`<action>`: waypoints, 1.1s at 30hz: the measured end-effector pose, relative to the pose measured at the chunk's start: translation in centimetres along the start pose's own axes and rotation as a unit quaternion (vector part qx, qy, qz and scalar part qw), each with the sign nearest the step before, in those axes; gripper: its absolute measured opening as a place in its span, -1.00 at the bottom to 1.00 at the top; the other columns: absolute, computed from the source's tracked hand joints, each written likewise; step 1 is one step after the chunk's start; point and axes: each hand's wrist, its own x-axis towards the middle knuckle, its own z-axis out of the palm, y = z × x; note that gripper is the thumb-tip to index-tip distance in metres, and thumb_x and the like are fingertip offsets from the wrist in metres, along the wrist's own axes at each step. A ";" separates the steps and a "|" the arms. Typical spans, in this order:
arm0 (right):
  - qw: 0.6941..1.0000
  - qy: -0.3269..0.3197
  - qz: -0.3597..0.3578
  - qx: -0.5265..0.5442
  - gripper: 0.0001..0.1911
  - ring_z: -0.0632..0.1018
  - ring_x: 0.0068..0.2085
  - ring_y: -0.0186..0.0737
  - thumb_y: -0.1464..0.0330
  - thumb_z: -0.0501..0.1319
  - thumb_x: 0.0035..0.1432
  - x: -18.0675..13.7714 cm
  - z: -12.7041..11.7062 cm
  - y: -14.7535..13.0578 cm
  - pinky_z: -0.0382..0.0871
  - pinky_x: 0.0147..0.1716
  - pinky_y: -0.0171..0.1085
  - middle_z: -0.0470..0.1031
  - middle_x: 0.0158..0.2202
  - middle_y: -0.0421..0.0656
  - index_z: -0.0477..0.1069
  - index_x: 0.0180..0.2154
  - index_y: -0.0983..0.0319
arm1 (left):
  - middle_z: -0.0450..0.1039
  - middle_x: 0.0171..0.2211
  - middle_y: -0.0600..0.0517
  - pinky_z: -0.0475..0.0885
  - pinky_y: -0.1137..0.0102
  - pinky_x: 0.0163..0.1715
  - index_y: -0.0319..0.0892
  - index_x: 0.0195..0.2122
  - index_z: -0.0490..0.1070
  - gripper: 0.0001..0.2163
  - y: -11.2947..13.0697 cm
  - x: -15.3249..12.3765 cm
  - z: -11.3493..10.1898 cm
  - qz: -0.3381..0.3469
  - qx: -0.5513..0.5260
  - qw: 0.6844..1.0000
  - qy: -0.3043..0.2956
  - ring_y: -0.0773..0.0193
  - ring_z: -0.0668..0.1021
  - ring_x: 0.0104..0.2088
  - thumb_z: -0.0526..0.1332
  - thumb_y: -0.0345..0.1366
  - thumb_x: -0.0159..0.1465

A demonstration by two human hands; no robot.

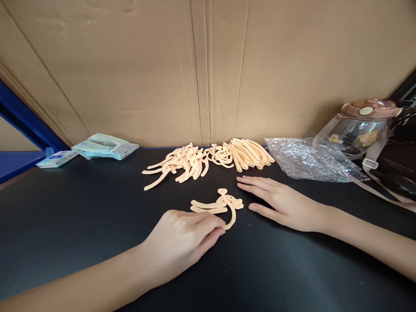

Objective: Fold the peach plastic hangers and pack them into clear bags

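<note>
A small cluster of peach-coloured curved plastic pieces (221, 205) lies on the black table (81, 216) between my hands. My left hand (182, 240) rests palm down with fingers curled together, its fingertips touching the near end of that cluster. Just right of the pieces, my right hand (282, 201) lies flat on the table with fingers stretched out and holds nothing. Farther back sits a larger heap of the same pieces (208, 159), part loose and part stacked neatly.
A cardboard wall (208, 69) closes the back of the table. A crumpled clear plastic bag (308, 160) and a tinted drinking bottle (357, 125) with a strap lie at the right. Light blue packets (104, 146) sit at the back left beside a blue frame.
</note>
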 end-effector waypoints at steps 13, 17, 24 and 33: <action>1.000 0.014 -0.001 0.007 -0.45 0.22 0.30 -0.01 0.16 -0.03 0.35 0.0 0.0 -0.1 0.17 0.24 0.06 0.18 0.31 0.01 0.17 0.27 0.27 | 0.43 -0.58 0.18 0.20 0.51 -0.65 -0.18 -0.25 0.37 -0.80 0.2 0.5 -0.6 0.000 -0.024 1.000 -0.013 0.45 0.39 -0.69 0.06 -0.20 0.41; 1.000 0.018 0.000 0.009 -0.46 0.23 0.29 -0.01 0.16 -0.03 0.35 0.0 -0.1 -0.1 0.18 0.24 0.06 0.19 0.30 0.02 0.19 0.26 0.27 | 0.30 -0.63 0.16 0.11 0.44 -0.66 -0.15 -0.51 0.20 -0.70 0.5 0.6 -1.2 0.085 -0.063 0.992 -0.072 0.41 0.33 -0.66 0.02 -0.29 0.41; 0.998 0.043 -0.024 -0.026 -0.49 0.32 0.25 -0.03 0.20 -0.01 0.35 0.0 0.1 -0.2 0.25 0.19 0.01 0.26 0.26 0.00 0.22 0.24 0.25 | 0.18 -0.66 0.19 0.05 0.43 -0.66 -0.13 -0.56 0.01 -0.66 0.4 0.4 -1.0 0.062 -0.157 0.974 -0.152 0.41 0.22 -0.67 0.19 -0.25 0.22; 0.931 0.267 0.085 -0.233 -0.68 0.51 -0.22 -0.05 0.31 -0.01 0.33 0.6 -2.0 2.2 0.36 -0.20 -0.10 0.56 -0.24 -0.04 0.50 -0.18 0.24 | 0.19 -0.62 0.19 0.09 0.45 -0.62 -0.12 -0.53 -0.01 -0.68 0.4 0.5 -1.2 0.061 -0.118 0.976 -0.172 0.40 0.24 -0.63 0.17 -0.29 0.24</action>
